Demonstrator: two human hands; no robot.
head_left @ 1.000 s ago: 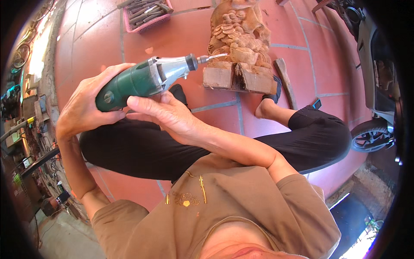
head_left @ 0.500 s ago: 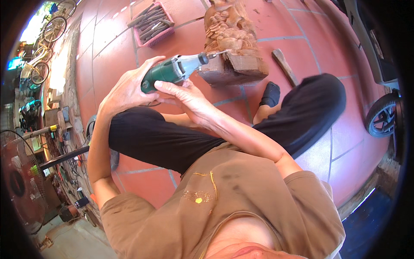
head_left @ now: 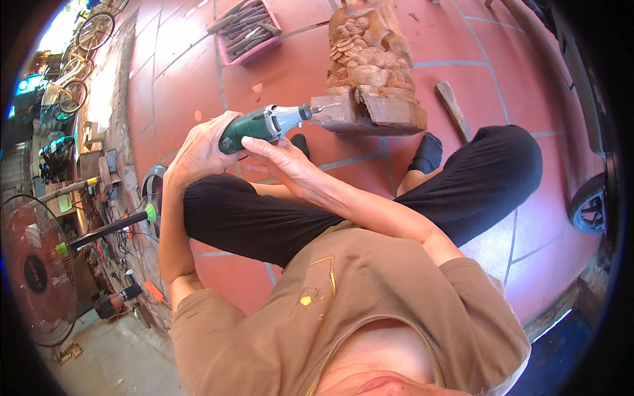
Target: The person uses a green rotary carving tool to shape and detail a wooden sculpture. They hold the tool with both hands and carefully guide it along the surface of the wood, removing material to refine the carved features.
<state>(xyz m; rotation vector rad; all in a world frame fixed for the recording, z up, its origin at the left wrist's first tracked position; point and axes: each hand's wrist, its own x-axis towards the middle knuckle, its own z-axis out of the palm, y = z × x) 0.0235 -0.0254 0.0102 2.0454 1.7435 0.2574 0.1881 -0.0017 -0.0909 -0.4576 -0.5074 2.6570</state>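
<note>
- Head view: the left hand (head_left: 198, 148) wraps its fingers shut around the rear of a green-and-grey handheld rotary carving tool (head_left: 264, 125), and the right hand (head_left: 281, 162) lies under and beside the barrel, fingers curled closed against it to steady it.
- The tool's thin bit points toward 3 o'clock and meets the lower left corner of a tall, pale-brown carved wooden block (head_left: 370, 66), which stands upright on the red tiled floor (head_left: 178, 79) at 12 o'clock from the person's crossed legs in black trousers (head_left: 475, 185).
- The step in hand looks like fine cutting at the block's base edge — the bit is at, or just touching, the wood; I cannot tell how deep.
- Next move, as a judgement: hold the barrel level with both hands and feed the bit slowly along the edge — a slip would run it across the carving.
- Around: a pink tray of dark chisels (head_left: 247, 30) at 11 o'clock, a wooden mallet (head_left: 454, 109) at 2 o'clock.
</note>
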